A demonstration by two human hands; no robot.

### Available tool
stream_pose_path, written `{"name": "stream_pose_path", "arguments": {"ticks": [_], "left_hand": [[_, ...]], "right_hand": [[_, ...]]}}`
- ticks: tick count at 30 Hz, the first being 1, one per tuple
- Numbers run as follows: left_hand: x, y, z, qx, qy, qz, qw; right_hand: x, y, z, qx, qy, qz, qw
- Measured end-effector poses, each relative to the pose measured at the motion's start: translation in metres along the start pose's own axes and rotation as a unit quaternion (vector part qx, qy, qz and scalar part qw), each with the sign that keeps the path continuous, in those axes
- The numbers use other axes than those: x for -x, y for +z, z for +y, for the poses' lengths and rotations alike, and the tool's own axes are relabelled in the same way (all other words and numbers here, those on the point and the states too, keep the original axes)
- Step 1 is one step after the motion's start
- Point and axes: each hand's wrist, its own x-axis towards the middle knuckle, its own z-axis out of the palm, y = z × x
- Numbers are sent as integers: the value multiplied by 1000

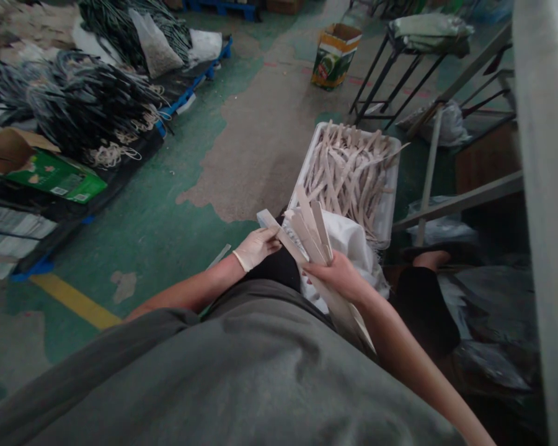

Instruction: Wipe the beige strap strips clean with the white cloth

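Worn green floor (167, 192), yellow line (77, 300) and loaded blue pallet (174, 106) show a workshop.

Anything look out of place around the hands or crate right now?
Two things: one pale strip pokes out past the crate rim at the picture's right, while most others lie inside. Also, the left hand wears a whitish glove but the right hand looks bare, an odd mismatch.

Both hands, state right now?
Left hand, gloved: closed on a pale strip.
Right hand: closed, holding a bundle of pale strips.
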Motion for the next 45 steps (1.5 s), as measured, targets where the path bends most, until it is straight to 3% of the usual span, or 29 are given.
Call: {"name": "stream_pose_path", "arguments": {"ticks": [3,8,11,15,21,27,32,38,42,45], "left_hand": [[4,-8,13,2,-2,16,1000],[19,9,-18,33,-53,-38,997],[19,12,-22,52,-56,-31,997],[17,3,-4,78,-28,10,997],[29,17,-15,45,-59,-78,994],[22,11,0,63,-21,-31,997],[32,22,-16,20,-92,-94,991],[26,16,5,27,-45,-41,998],[34,26,0,-7,-80,-104,991],[43,37,-11,-27,-98,-130,986]], "right_hand": [[9,-12,3,105,-63,51,991],[-17,7,2,105,-113,60,986],[-22,15,-2,81,-87,39,992],[-3,8,-3,83,-73,-19,994],[-6,12,-2,82,-103,35,991],[14,1,5,106,-77,28,991],[11,10,1,101,-107,77,986],[27,1,2,71,-76,25,994],[22,9,2,93,-115,88,985],[11,10,0,41,-120,104,986]]}}
